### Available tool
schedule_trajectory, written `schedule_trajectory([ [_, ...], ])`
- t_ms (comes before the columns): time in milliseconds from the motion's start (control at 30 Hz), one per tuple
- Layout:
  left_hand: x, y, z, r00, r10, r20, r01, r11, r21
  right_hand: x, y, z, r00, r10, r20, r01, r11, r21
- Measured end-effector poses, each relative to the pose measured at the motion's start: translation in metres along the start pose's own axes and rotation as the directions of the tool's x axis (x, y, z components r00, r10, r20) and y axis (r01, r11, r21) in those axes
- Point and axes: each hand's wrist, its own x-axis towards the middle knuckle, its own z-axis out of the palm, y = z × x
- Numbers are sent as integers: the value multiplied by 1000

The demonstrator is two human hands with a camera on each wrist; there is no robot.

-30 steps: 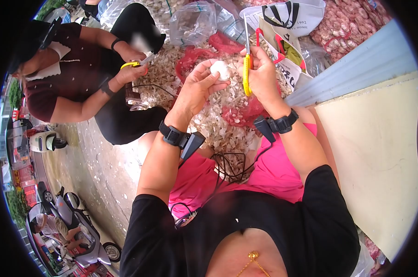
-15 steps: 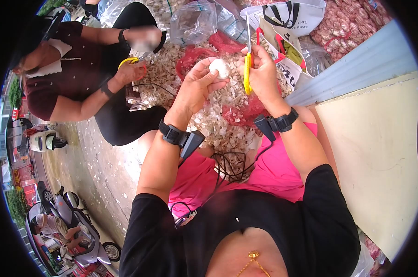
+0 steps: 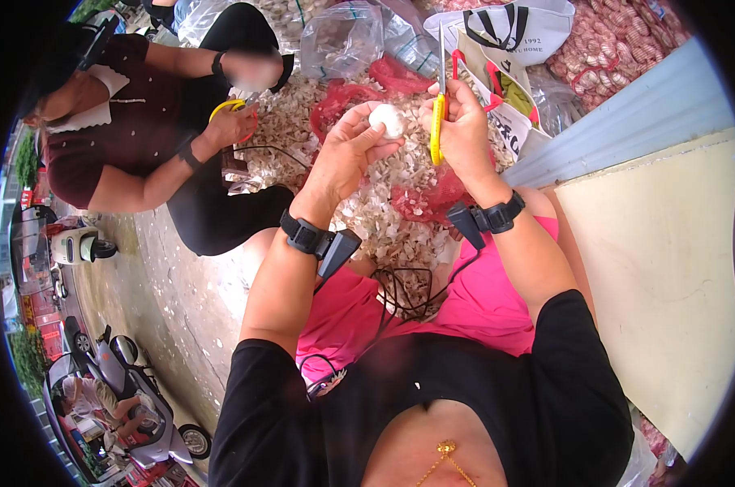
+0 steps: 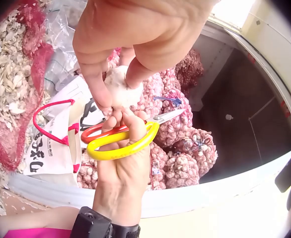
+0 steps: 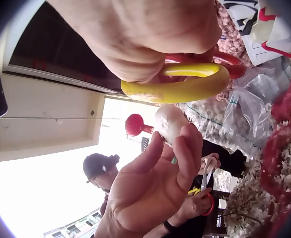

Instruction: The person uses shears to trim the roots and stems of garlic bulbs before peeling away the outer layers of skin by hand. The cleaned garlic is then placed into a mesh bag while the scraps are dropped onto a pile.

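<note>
Head view shows your left hand point(image 3: 350, 154) pinching the white garlic bulb point(image 3: 388, 121) between thumb and fingers above the heap of skins point(image 3: 380, 231), while your right hand point(image 3: 463, 130) curls round the yellow-and-red scissors point(image 3: 437, 131) just beside it. Best use a light, steady pinch, and aim the blades point(image 3: 443, 61) well clear of your left hand.

Scissor handles point(image 5: 175, 92): glossy, smooth plastic
Scissor blades point(image 4: 170, 116): shiny metal
Garlic bulb point(image 4: 118, 89): smooth
Peelings point(image 3: 376, 231): papery, flaky, matt
Clear bag point(image 3: 341, 42): glossy, crinkled plastic
</note>
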Motion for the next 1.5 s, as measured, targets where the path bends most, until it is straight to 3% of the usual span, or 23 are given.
schedule_trajectory([
  [133,1,-1,0,1000,6,-1,-6,1000,29,-5,-8,5,998,47,48,-46,999,-18],
  [200,1,-2,1,1000,9,-3,-9,999,43,-4,0,6,998,-51,32,57,981,-184],
  [300,0,-1,1,999,-6,45,3,998,61,-3,-2,5,999,-15,32,22,977,-214],
  [367,0,-1,-3,991,-85,107,100,984,-145,0,4,1,1000,-20,12,22,984,-179],
  [467,2,0,-10,985,-115,130,147,951,-272,-1,0,1,1000,12,4,-12,998,-63],
  [500,3,-2,-10,985,-115,130,147,951,-273,-3,-3,2,999,46,18,-47,999,17],
  [633,4,-5,-7,995,-75,69,82,990,-115,-9,-8,12,998,40,43,-41,999,9],
  [700,3,-6,-5,996,-71,57,75,994,-80,-7,-3,9,996,-73,41,78,986,-149],
  [800,0,-4,-2,993,-91,77,96,993,-67,-3,7,4,997,-75,17,77,984,-164],
  [867,0,-2,-2,994,-81,76,97,966,-241,0,9,1,998,-60,0,59,987,-151],
  [900,1,0,-5,994,-80,76,96,966,-241,0,8,2,999,-46,-14,44,990,-138],
  [933,3,3,-9,982,-109,155,158,922,-352,-1,6,2,999,-47,-12,45,990,-137],
  [967,4,5,-12,963,-126,237,224,864,-452,-4,3,2,999,33,41,-26,986,-165],
  [1000,3,6,-4,980,-124,157,180,888,-424,-7,-1,3,989,113,92,-93,976,-197],
  [1100,6,5,-13,964,-175,201,252,842,-478,-17,-8,10,966,124,226,-73,972,-225],
  [1133,4,8,-7,977,-186,106,214,871,-443,-18,-8,8,951,176,255,-94,948,-306],
  [1167,5,6,-14,979,-179,97,204,873,-444,-20,-4,6,948,174,265,-90,949,-302],
  [1233,8,7,-27,956,-115,270,241,832,-499,-22,3,4,946,-35,321,201,842,-501],
  [1267,9,5,-32,972,-130,196,215,824,-523,-22,5,3,937,9,348,190,825,-533],
  [1400,1,19,-28,992,-124,24,119,862,-492,-28,4,3,911,-34,411,287,768,-572],
  [1467,2,14,-37,985,-117,-126,70,942,-327,-29,1,2,898,-22,440,320,718,-618],
  [1500,0,15,-33,985,-114,-130,66,942,-330,-29,0,1,888,-6,460,348,662,-664],
])
